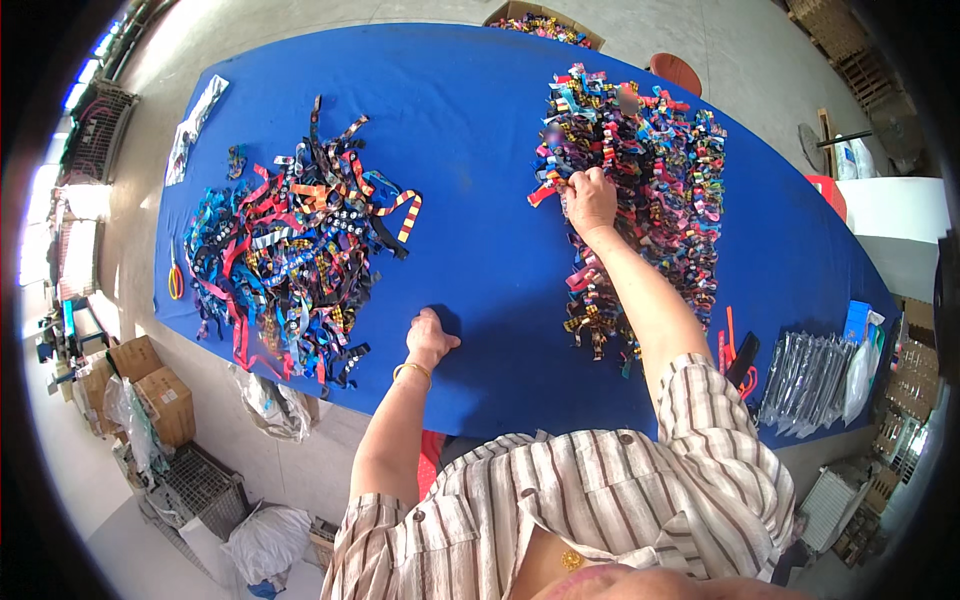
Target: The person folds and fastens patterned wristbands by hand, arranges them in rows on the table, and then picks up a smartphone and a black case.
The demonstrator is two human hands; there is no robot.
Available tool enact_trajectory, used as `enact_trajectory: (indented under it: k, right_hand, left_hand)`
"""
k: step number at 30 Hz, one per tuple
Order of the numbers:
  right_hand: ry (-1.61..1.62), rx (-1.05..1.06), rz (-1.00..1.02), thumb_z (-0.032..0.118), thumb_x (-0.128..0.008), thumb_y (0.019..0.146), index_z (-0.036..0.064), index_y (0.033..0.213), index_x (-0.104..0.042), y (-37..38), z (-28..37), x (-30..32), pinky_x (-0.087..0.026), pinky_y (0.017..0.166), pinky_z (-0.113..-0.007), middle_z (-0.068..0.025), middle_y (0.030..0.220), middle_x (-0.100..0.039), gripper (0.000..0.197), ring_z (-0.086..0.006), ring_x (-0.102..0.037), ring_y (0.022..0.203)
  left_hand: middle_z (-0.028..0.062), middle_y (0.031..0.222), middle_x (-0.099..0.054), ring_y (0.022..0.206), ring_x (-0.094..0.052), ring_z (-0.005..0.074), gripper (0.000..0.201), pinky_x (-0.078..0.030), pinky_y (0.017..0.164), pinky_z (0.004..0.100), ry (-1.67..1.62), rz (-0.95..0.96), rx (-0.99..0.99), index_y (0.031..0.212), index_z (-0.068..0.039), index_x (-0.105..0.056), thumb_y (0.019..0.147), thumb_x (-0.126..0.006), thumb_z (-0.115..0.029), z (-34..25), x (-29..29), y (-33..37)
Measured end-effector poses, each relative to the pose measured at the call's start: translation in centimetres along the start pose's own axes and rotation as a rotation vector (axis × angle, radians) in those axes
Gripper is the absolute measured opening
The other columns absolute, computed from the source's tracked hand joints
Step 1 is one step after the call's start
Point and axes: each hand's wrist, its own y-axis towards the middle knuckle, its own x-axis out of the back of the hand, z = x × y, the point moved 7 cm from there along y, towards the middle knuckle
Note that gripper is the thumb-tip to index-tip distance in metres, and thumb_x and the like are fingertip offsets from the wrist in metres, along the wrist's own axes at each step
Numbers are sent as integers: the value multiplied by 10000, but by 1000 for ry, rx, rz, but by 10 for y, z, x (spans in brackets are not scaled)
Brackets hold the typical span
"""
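Observation:
My right hand [591, 203] reaches to the left edge of a broad bank of colourful patterned fabric straps [672, 180] laid in several rows. Its fingers are pinched on a strap there; a red-and-yellow strap end [541, 195] sticks out just left of them. My left hand [431, 340] rests on the blue cloth near the table's front edge, fingers curled in and thumb out, with nothing seen in it. Further left is a loose, tangled heap of similar straps [300, 255] in blue, red, black and striped patterns.
Orange-handled scissors [175, 281] lie left of the heap, below a silvery packet [195, 130]. On the right are a black-and-red tool [743, 362] and clear plastic packets [806, 380]. Behind the blue-covered table [470, 110] stand a filled carton [545, 22] and a red stool [676, 73].

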Motion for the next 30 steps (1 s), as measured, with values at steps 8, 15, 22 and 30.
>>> enact_trajectory:
  k: [8, 15, 22, 30]
  right_hand:
    - [-43, -6, 29, 205, -784, 733, 100, 906, -558, -3, 17, 24, -481, 728, -444, -112, 948, -541, 303, -324, -589, 846]
    - [237, 184, 383, 255, -640, 847, 92, 868, -547, -121, 77, 63, -495, 676, -476, -126, 891, -546, 189, -334, -598, 764]
    - [75, 27, 1129, 271, -639, 808, 59, 979, -612, -348, 53, 82, -528, 784, -492, -171, 961, -624, 273, -381, -642, 923]
    - [-71, -227, 1266, 278, -665, 818, 18, 1174, -555, -417, 53, 124, -482, 906, -528, -188, 1247, -531, 454, -394, -586, 1113]
  left_hand:
    - [232, 1143, -615, 1093, -619, 346, 802, -538, 902, 393, 4, -27, -9, 1182, 27, -472, 591, -923, -273, -2, 1, 1]
    - [234, 1172, -610, 1111, -613, 339, 824, -528, 929, 378, -5, -48, -20, 1179, 52, -480, 578, -928, -289, -3, 5, 1]
    - [245, 1205, -598, 1139, -597, 350, 851, -515, 955, 382, -39, -64, -73, 1204, 50, -481, 572, -931, -300, 0, 0, 5]
    - [232, 1052, -650, 1040, -627, 352, 465, -519, 868, 405, -222, -220, -284, 1023, 21, -575, 747, -785, -289, 31, -9, -7]
